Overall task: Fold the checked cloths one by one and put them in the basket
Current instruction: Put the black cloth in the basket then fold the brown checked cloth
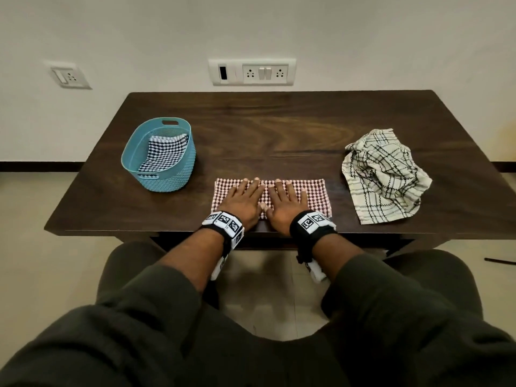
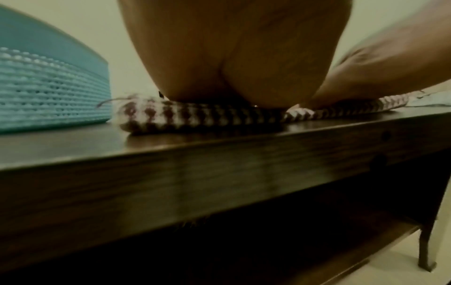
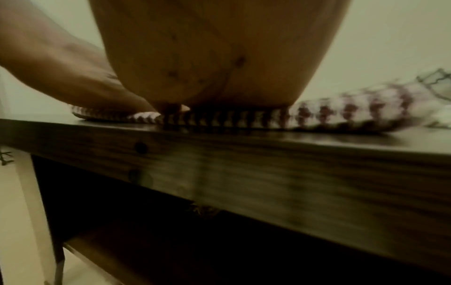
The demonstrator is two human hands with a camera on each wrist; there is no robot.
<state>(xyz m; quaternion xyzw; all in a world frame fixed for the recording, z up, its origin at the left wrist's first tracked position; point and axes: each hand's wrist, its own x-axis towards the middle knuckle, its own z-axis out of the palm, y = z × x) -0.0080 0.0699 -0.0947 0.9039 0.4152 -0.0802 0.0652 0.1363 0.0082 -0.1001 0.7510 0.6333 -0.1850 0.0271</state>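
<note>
Nearest us, both our palms lay flat on the red checked cloth [image 1: 312,191], folded into a band at the table's [image 1: 279,129] near edge, probably to press its crease. Left hand [image 1: 240,203] and right hand [image 1: 284,206] had fingers straight, slightly spread, gripping nothing. The basket [image 1: 167,174] held a black checked cloth [image 1: 163,152]; a crumpled cream cloth [image 1: 382,174] waited right.

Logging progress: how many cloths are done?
One done: a black-checked cloth lies folded in the blue basket. In hand: left hand and right hand press flat on the folded red-checked cloth. Left: the cream checked cloth, crumpled.
</note>
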